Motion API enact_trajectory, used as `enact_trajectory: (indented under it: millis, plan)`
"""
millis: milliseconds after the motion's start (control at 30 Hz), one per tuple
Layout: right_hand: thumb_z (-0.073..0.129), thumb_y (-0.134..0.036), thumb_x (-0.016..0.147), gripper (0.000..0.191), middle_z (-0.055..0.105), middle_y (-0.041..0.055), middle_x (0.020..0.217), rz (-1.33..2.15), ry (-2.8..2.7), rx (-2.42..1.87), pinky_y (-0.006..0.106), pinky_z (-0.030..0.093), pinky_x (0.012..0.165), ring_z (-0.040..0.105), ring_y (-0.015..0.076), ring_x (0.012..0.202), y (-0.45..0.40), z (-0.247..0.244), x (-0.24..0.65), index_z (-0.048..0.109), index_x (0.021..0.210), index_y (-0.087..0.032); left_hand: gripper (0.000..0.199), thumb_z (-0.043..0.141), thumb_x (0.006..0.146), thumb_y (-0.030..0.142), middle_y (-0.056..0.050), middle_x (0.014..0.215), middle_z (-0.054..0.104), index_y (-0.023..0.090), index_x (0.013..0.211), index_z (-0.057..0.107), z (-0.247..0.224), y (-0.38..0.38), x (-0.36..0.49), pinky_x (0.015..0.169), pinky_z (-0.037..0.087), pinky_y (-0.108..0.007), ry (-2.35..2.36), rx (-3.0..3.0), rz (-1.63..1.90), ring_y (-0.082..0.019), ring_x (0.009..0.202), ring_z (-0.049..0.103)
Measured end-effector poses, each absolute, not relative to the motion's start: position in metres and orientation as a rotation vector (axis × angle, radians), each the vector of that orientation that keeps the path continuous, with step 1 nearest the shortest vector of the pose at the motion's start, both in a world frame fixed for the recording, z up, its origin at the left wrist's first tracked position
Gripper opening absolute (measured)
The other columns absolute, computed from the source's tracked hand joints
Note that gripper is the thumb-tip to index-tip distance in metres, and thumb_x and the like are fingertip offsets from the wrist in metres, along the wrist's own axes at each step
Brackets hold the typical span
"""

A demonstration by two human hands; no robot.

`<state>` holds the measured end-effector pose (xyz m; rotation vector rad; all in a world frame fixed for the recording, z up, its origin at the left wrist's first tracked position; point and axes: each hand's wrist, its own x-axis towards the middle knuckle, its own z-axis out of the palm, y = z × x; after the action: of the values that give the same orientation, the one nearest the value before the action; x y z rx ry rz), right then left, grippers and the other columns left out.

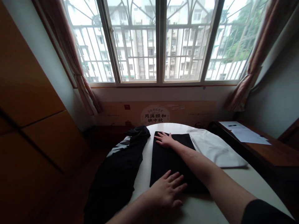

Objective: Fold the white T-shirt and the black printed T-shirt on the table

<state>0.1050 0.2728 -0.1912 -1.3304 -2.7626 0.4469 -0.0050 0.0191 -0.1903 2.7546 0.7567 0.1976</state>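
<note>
A black cloth (173, 158), folded into a flat rectangle, lies in the middle of the round white table (146, 155). My right hand (164, 139) rests with spread fingers on its far left corner. Over the near part of the cloth is my left hand (168, 188), palm down with its fingers apart; whether it touches the cloth I cannot tell. Left of them, a crumpled black garment (116, 177) with grey-white stripes hangs over the table's left edge. A folded white cloth (217, 149) lies at the right, beside the black one.
A dark wooden desk (277, 152) with white papers (249, 136) stands at the right. Behind the table are a printed cardboard panel (116, 115) and a barred window with curtains (81, 90). An orange-brown cabinet (39, 137) stands at the left.
</note>
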Motion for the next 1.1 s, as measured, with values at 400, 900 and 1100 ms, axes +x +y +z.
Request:
enact_trajectory:
  millis: [400,900,1100]
  plan:
    - [0.031,-0.05,0.104,0.059,0.017,0.0052,0.169,0.498,-2.623,-1.187,0.057,0.008,0.124,0.009,0.0304,0.156,0.232,-0.153,0.137,0.027,0.16,-0.031,0.052,0.039,0.103,0.048,-0.012,0.152,0.052,0.02,0.147,0.048,-0.181,0.017,0.003,0.119,0.032,-0.05,0.636,2.824,0.275,-0.03,0.143,0.044]
    - [0.041,-0.057,0.099,0.067,0.023,0.0053,0.167,0.345,-2.572,-1.443,0.052,0.013,0.125,0.017,0.0293,0.155,0.06,-0.209,0.24,0.03,0.159,-0.029,0.059,0.054,0.094,0.037,-0.014,0.162,0.036,0.025,0.151,0.045,-0.188,0.033,-0.001,0.12,0.024,-0.061,1.342,2.699,0.297,-0.035,0.149,0.032]
    - [0.035,-0.064,0.098,0.072,0.021,0.0096,0.167,0.347,-2.538,-1.658,0.055,0.013,0.122,0.014,0.0354,0.155,0.114,-0.197,0.221,0.032,0.159,-0.025,0.062,0.046,0.099,0.043,-0.013,0.166,0.025,0.027,0.158,0.035,-0.182,0.031,-0.001,0.123,0.015,-0.059,1.357,2.627,0.111,-0.031,0.154,0.019]
